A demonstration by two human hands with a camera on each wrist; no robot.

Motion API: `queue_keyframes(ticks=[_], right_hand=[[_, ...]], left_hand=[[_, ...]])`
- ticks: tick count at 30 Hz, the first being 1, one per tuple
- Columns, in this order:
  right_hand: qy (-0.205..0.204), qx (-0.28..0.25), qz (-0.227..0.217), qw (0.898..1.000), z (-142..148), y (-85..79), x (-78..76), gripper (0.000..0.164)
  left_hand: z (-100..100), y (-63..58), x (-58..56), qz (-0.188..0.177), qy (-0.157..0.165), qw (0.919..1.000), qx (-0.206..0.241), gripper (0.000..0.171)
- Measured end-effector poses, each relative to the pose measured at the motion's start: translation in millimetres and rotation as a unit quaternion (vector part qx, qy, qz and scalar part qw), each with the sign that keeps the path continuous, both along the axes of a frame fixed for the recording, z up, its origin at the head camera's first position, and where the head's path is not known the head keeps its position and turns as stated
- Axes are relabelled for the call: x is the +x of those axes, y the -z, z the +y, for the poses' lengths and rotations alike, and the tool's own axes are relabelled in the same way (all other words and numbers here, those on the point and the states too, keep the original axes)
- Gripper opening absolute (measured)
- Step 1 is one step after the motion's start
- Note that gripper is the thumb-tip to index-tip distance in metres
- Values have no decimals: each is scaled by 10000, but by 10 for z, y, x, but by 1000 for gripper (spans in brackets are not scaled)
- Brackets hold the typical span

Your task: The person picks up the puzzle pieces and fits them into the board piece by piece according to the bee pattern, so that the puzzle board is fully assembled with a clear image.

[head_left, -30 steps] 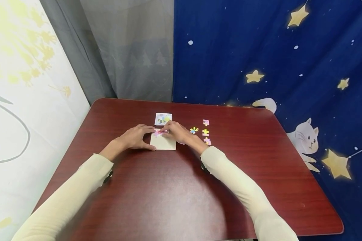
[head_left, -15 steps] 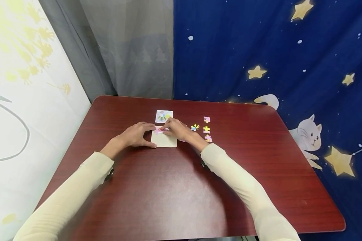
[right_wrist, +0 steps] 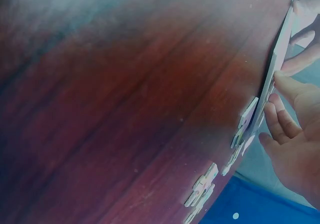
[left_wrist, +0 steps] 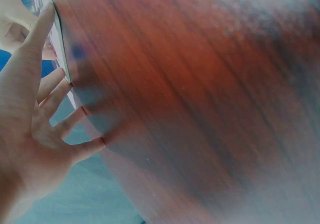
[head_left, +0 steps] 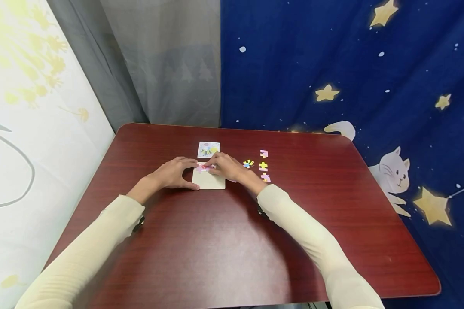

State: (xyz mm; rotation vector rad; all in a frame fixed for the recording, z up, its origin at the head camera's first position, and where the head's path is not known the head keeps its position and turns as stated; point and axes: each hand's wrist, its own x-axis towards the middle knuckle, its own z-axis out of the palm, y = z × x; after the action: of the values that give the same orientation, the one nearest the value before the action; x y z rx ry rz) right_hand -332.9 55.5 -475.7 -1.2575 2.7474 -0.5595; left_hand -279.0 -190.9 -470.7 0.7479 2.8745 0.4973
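On the table lies a square cream puzzle board [head_left: 209, 182] with pink puzzle pieces [head_left: 202, 168] along its far side. My left hand [head_left: 172, 173] steadies the board's left side, thumb at the near corner and fingers at the far one; they look nearly straight in the left wrist view. Reaching over from the right, my right hand [head_left: 227, 166] pinches a pink puzzle piece on the board between thumb and index finger. That hand partly hides the piece and the board's far right corner.
A picture card [head_left: 209, 149] with a bee lies just beyond the board. To the right are loose puzzle pieces: a blue and yellow one [head_left: 248, 164], a yellow one [head_left: 263, 166] and pink ones [head_left: 265, 177]. Curtains hang behind the dark red table [head_left: 313, 223].
Both hands stay at the board, with only tiny shifts of the right fingers. The whole head view has drifted slightly; the loose pieces lie as before.
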Motion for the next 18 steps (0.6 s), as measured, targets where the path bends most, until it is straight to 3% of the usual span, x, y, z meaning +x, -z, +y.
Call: queue_keyframes(ticks=[9, 18], right_hand=[[213, -243, -222, 9992, 66, -78, 1, 30], [336, -174, -94, 9992, 294, -91, -65, 34]], left_hand=[[-11, 16, 0, 42, 36, 10000, 38, 95], [-9, 9, 14, -16, -35, 10000, 4, 95]])
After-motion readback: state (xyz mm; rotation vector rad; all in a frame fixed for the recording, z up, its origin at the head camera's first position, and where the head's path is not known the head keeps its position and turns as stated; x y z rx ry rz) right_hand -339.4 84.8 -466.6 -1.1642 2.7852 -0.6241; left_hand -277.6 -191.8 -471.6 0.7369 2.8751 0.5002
